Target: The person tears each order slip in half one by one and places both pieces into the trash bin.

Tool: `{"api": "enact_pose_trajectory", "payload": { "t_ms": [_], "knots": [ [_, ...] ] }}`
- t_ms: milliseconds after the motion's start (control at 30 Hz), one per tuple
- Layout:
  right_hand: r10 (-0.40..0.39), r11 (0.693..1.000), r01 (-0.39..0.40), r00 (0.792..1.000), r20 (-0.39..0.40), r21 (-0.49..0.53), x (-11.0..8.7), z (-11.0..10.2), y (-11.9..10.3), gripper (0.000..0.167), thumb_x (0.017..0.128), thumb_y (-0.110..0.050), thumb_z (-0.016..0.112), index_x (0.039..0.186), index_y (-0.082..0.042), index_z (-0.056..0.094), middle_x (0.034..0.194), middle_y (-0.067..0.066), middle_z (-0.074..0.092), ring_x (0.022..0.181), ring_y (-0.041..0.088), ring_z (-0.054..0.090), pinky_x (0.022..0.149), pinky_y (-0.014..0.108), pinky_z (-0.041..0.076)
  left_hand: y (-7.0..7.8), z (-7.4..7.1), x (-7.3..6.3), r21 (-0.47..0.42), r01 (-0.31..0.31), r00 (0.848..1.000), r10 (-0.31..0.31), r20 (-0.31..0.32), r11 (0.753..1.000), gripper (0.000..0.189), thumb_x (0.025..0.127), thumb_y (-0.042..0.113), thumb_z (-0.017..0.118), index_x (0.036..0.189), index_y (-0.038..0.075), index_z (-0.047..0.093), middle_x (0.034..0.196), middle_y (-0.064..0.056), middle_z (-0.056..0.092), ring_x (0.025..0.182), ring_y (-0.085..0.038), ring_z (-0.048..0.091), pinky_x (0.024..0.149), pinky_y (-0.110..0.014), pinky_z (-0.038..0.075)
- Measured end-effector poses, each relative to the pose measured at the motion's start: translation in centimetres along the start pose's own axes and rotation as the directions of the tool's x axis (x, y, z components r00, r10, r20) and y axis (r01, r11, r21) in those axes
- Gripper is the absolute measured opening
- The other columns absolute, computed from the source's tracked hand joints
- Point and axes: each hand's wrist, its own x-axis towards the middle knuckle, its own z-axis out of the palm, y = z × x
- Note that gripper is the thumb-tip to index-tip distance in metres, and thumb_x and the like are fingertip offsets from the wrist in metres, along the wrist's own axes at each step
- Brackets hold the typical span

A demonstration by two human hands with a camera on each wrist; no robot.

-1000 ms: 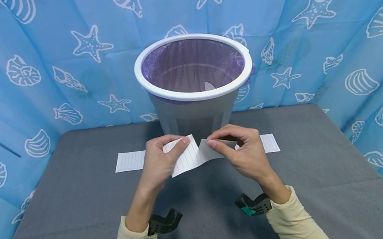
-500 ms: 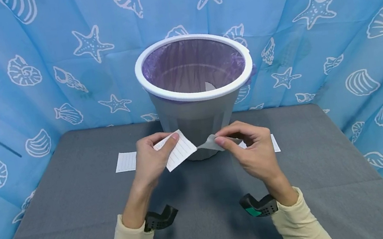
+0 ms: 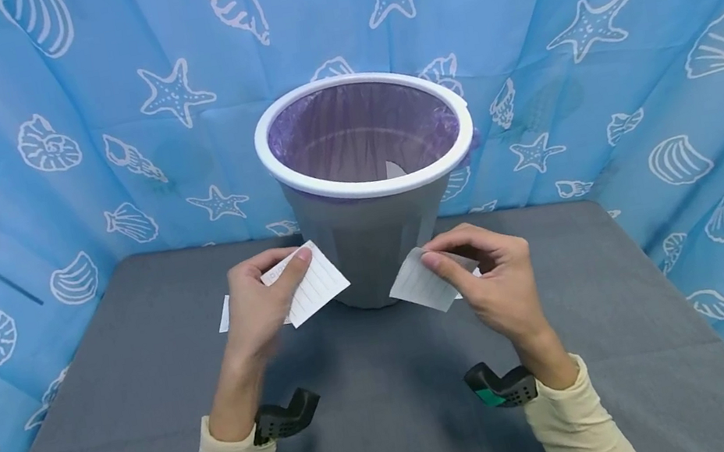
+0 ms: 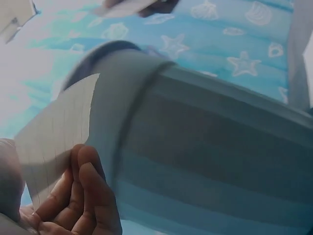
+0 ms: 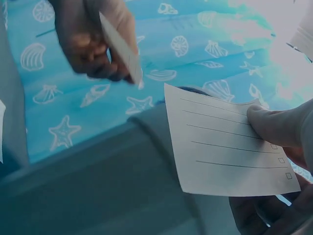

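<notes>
We judge this tear complete, our left hand [image 3: 254, 300] pinching one paper piece [image 3: 316, 284] at seven o'clock from the bin [image 3: 365, 245], our right hand [image 3: 496, 274] pinching the other piece [image 3: 419, 285] at five o'clock, with both outside it and more paper [image 3: 224, 316] lying untouched beyond

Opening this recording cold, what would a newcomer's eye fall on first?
Probably the large grey bin with its white rim and purple liner, standing mid-width at the far side of the grey table, before a blue seashell-and-starfish curtain. Next, nearer the camera, the left hand pinches one piece of lined paper and the right hand another piece, held apart.
</notes>
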Motion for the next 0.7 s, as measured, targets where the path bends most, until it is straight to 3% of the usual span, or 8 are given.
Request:
{"api": "enact_pose_trajectory", "payload": {
  "t_ms": [167, 367, 600, 700],
  "knots": [
    [-0.007, 1.0, 0.007, 1.0, 0.002, 0.016, 1.8, -1.5, -0.5, 0.009, 0.088, 0.008, 0.073, 0.096, 0.008, 0.074, 0.09, 0.013, 0.072, 0.082, 0.02, 0.069, 0.073, 0.026, 0.056, 2.8, -1.2, 0.9, 0.037, -0.077, 0.997, 0.077, -0.001, 0.996, 0.024, 0.096, 0.012, 0.07, 0.108, -0.009, 0.073, 0.085, -0.011, 0.069, 0.062, -0.019, 0.067, 0.053, -0.027, 0.054],
    [-0.017, 1.0, 0.017, 1.0, -0.017, 0.016, 5.9, -3.5, -2.3, 0.009, 0.089, 0.003, 0.075, 0.097, 0.008, 0.074, 0.09, 0.013, 0.073, 0.082, 0.018, 0.069, 0.068, 0.024, 0.055, 7.8, -2.1, 3.3, 0.085, -0.176, 0.984, 0.178, -0.01, 0.981, 0.026, 0.095, 0.014, 0.072, 0.106, -0.01, 0.073, 0.09, -0.01, 0.069, 0.068, -0.017, 0.066, 0.057, -0.025, 0.055],
    [0.041, 0.995, -0.035, 0.997, -0.062, 0.093, 12.1, -4.8, -4.6, 0.007, 0.086, 0.004, 0.077, 0.093, 0.006, 0.076, 0.087, 0.011, 0.072, 0.078, 0.02, 0.064, 0.07, 0.026, 0.05, 13.7, -1.2, 7.2, 0.173, -0.231, 0.973, 0.232, 0.015, 0.957, 0.024, 0.094, 0.015, 0.073, 0.106, -0.006, 0.075, 0.1, -0.01, 0.066, 0.081, -0.02, 0.063, 0.065, -0.025, 0.055],
    [0.044, 0.999, -0.042, 0.998, -0.042, 0.032, 14.8, -4.7, -5.5, 0.007, 0.087, 0.002, 0.077, 0.093, 0.004, 0.077, 0.089, 0.012, 0.072, 0.081, 0.022, 0.064, 0.073, 0.027, 0.051, 15.9, -0.3, 8.8, 0.234, -0.244, 0.97, 0.239, 0.049, 0.941, 0.026, 0.096, 0.018, 0.071, 0.11, -0.004, 0.074, 0.106, -0.01, 0.063, 0.089, -0.02, 0.062, 0.073, -0.027, 0.056]
  ]
}}
